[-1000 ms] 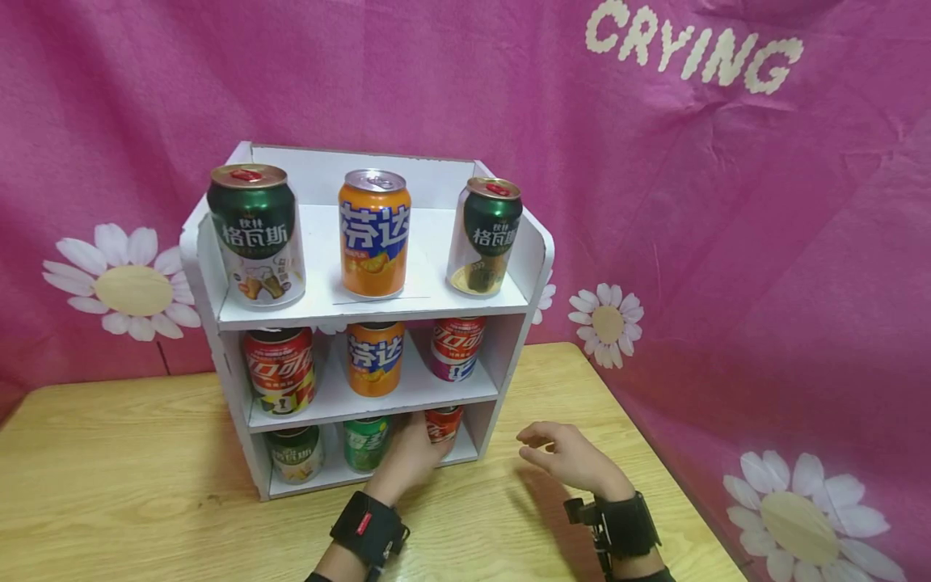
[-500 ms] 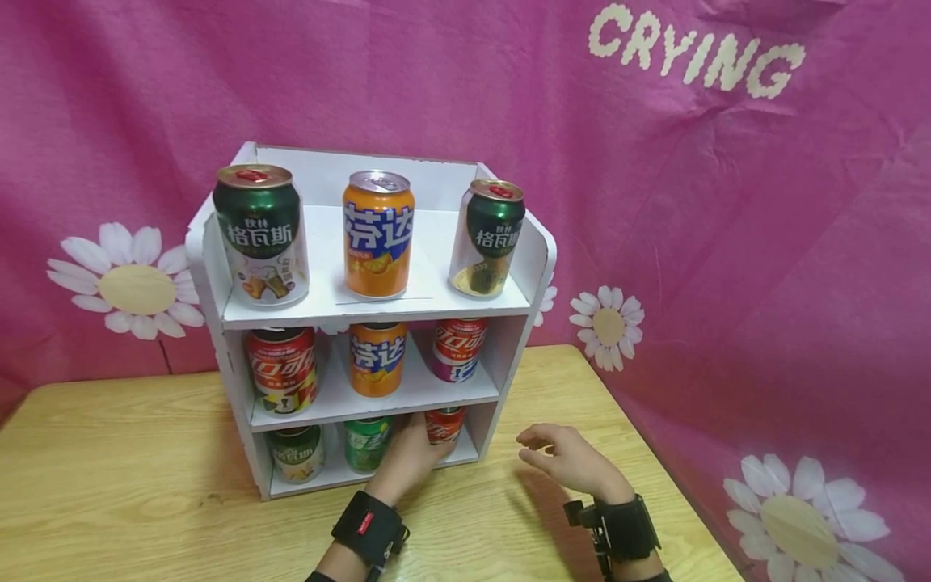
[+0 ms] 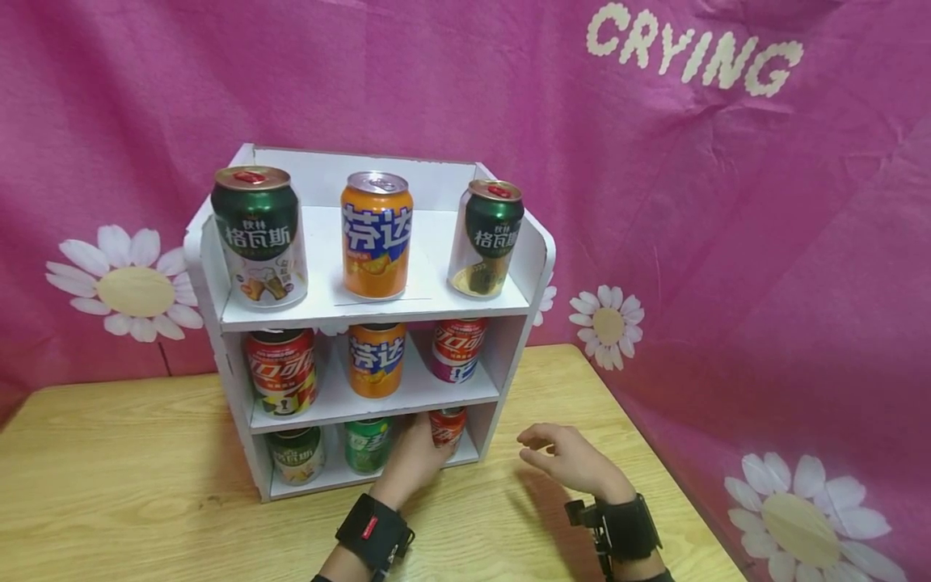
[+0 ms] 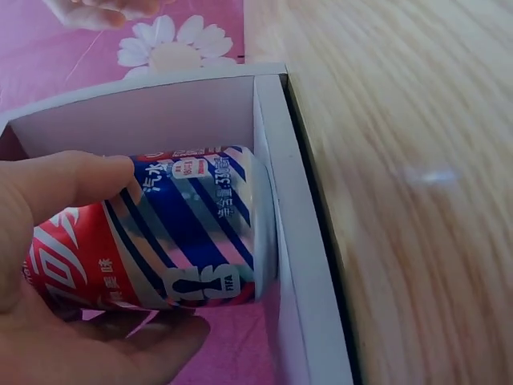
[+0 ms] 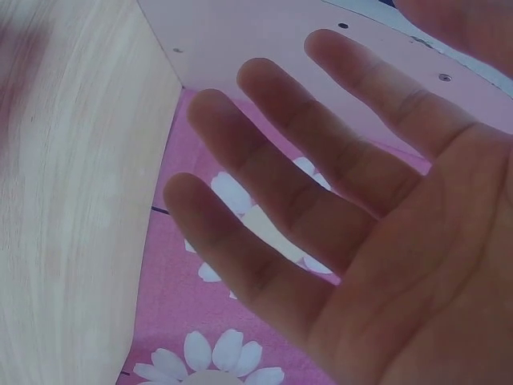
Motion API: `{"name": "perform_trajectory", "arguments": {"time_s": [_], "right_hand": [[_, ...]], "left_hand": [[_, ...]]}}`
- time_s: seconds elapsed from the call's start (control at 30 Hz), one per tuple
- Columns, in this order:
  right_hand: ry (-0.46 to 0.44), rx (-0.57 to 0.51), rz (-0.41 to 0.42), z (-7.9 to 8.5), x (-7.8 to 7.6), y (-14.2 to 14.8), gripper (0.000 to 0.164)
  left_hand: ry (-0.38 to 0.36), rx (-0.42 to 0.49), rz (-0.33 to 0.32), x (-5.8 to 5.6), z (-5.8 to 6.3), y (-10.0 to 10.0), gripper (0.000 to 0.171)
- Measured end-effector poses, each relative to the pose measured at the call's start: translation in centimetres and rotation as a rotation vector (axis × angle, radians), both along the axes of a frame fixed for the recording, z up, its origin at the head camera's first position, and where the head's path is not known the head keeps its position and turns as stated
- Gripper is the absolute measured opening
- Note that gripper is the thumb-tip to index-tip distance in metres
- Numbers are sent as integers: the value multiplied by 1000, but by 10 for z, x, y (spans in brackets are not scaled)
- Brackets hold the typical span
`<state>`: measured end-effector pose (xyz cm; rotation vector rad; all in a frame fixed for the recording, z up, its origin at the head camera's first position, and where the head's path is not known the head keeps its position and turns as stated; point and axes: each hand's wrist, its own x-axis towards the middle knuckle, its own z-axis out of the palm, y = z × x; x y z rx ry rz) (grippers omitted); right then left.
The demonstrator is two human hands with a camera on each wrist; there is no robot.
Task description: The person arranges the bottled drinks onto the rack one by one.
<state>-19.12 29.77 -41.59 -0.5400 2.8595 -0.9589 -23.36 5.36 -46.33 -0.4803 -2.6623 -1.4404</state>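
Note:
A red cola can (image 3: 447, 426) with a blue striped lower half stands at the right end of the bottom shelf. My left hand (image 3: 413, 461) grips it from its left side. In the left wrist view the thumb lies across one side of the can (image 4: 184, 224) and the fingers curl round the other, with its base close over the shelf board (image 4: 300, 241). To the left of that hand stands a green soda can (image 3: 367, 444). Over the table, right of the shelf unit, my right hand (image 3: 570, 459) holds nothing, its fingers relaxed and spread in the right wrist view.
The white three-tier shelf unit (image 3: 374, 309) stands on a wooden table (image 3: 131, 453). Cans line every tier, among them orange soda cans (image 3: 376, 242) in the middle and a green-topped can (image 3: 487, 238) at upper right. A pink flowered cloth (image 3: 407, 73) hangs behind.
The left hand and the red cola can have shifted slightly to the right on the bottom shelf. My right hand stays where it was.

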Motion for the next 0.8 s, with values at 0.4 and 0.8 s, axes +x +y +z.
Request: {"name": "perform_trajectory", "arguments": {"time_s": [0.4, 0.8], "right_hand": [[-1, 3, 2, -1, 0, 0, 25], [24, 31, 1, 0, 1, 1, 26]], "left_hand": [[-55, 40, -20, 2, 4, -1, 61], [6, 7, 92, 1, 2, 3, 57]]}}
